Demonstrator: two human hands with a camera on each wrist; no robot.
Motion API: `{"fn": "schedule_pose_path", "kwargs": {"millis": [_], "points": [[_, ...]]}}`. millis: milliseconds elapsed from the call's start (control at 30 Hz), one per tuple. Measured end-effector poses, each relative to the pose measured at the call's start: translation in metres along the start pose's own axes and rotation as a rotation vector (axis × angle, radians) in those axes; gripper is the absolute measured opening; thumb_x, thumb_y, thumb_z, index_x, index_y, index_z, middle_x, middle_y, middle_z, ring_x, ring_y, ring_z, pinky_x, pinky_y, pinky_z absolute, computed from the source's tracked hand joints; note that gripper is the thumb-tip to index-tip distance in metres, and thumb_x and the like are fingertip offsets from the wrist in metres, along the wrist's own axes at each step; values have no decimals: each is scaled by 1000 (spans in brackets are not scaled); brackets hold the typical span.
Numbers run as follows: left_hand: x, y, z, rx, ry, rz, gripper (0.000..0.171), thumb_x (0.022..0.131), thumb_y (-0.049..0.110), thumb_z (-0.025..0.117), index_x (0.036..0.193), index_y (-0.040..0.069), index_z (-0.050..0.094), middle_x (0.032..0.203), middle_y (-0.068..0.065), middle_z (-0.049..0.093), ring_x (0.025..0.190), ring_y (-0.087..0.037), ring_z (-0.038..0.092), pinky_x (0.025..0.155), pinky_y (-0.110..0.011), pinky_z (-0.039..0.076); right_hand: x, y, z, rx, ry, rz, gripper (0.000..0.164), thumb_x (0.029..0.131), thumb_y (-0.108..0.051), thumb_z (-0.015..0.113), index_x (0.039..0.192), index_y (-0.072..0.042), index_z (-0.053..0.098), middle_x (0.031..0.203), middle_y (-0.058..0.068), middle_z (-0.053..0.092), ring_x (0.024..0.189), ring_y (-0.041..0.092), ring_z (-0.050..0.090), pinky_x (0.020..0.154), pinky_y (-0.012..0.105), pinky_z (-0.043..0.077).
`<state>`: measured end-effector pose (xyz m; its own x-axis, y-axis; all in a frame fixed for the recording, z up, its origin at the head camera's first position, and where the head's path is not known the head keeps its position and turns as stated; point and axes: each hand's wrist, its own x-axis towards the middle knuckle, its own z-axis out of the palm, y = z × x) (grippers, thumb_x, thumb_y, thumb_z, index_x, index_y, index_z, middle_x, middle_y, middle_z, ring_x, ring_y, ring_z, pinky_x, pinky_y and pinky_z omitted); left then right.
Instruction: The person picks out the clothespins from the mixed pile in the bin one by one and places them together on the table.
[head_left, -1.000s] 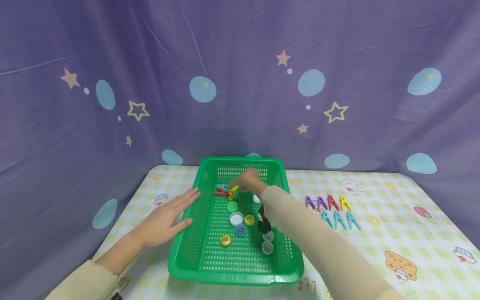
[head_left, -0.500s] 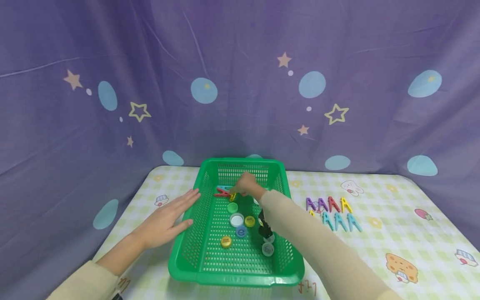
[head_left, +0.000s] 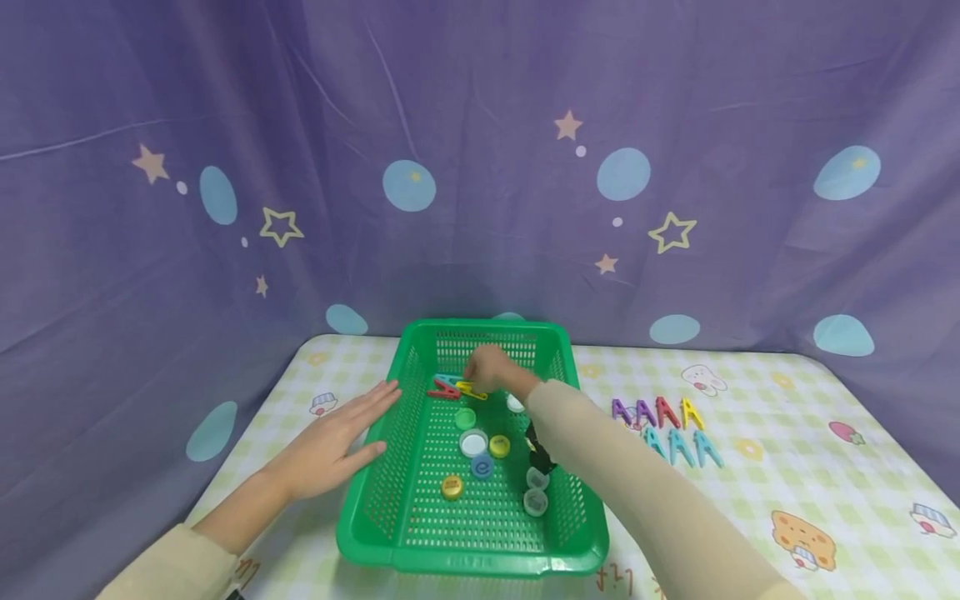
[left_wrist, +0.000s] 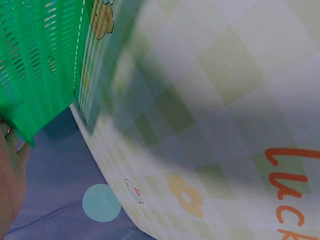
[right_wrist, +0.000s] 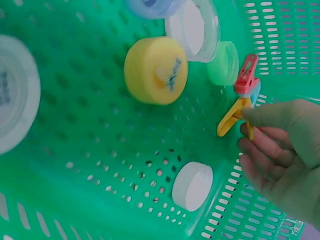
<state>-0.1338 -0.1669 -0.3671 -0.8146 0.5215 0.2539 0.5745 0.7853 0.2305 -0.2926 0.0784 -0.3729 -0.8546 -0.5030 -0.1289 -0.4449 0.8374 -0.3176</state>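
Note:
My right hand (head_left: 489, 368) is inside the green basket (head_left: 468, 562), near its far end. Its thumb and index finger pinch a yellow clothespin (right_wrist: 231, 118). Against that clothespin lies a red clothespin (head_left: 442, 392), and a light-blue clothespin (head_left: 447, 380) is just behind, partly covered. My left hand (head_left: 333, 442) rests with straight fingers at the basket's left rim; only part of it shows in the left wrist view. Bottle caps lie on the basket floor, among them a green cap (head_left: 466, 418), a yellow cap (right_wrist: 156, 71) and a white cap (right_wrist: 193, 186).
Several clothespins stand in two rows on the table right of the basket, including a red clothespin (head_left: 667, 412) and a light-blue clothespin (head_left: 707, 448). A checked cloth (head_left: 847, 492) covers the table. A purple curtain (head_left: 495, 242) hangs behind it.
The yellow clothespin has turned in my right hand's fingers, one end now pointing right. The right hand has shifted slightly over the clothespins. My left hand has stayed at the rim.

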Motion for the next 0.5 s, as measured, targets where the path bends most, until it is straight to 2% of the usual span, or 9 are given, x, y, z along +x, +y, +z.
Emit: {"fn": "schedule_pose_path", "kwargs": {"millis": [67,167,267,333,400,500], "points": [[0,0,0,2,1,2,65,96,34,56,152,15,30,160,-6,28,145,-33,32,111,-57,35,-1,1,0,-67,-16,-46,24,82,-14,74,106,-10,75,110,3,73,104,18,67,86,30,57],[0,0,0,4,2,6,65,96,34,56,152,15,30,160,-6,28,145,-33,32,111,-57,35,-1,3,1,-140,-26,-83,27,80,-26,78,104,-13,75,106,0,73,97,16,67,80,30,57],[1,-1,0,7,2,5,65,96,34,56,152,15,30,160,-6,28,145,-33,32,111,-57,35,1,4,3,-198,-4,-120,25,81,-29,77,101,-15,75,100,-2,74,90,13,67,74,29,56],[1,-1,0,8,2,4,65,96,34,56,152,15,30,160,-5,28,145,-33,32,111,-56,35,3,4,6,-248,11,-149,17,82,-28,76,93,-16,74,90,-4,72,81,10,63,67,26,53],[1,-1,0,7,3,5,65,96,34,56,152,15,30,160,-5,28,145,-32,32,111,-56,35,5,5,8,-300,16,-168,10,83,-24,74,80,-17,68,77,-7,64,70,7,54,59,23,46],[1,-1,0,7,0,6,65,96,35,56,152,15,30,160,-5,28,145,-33,32,111,-56,35,7,4,11,-347,0,-177,29,83,-16,69,63,-18,48,62,-7,41,59,8,34,50,22,30]]}}
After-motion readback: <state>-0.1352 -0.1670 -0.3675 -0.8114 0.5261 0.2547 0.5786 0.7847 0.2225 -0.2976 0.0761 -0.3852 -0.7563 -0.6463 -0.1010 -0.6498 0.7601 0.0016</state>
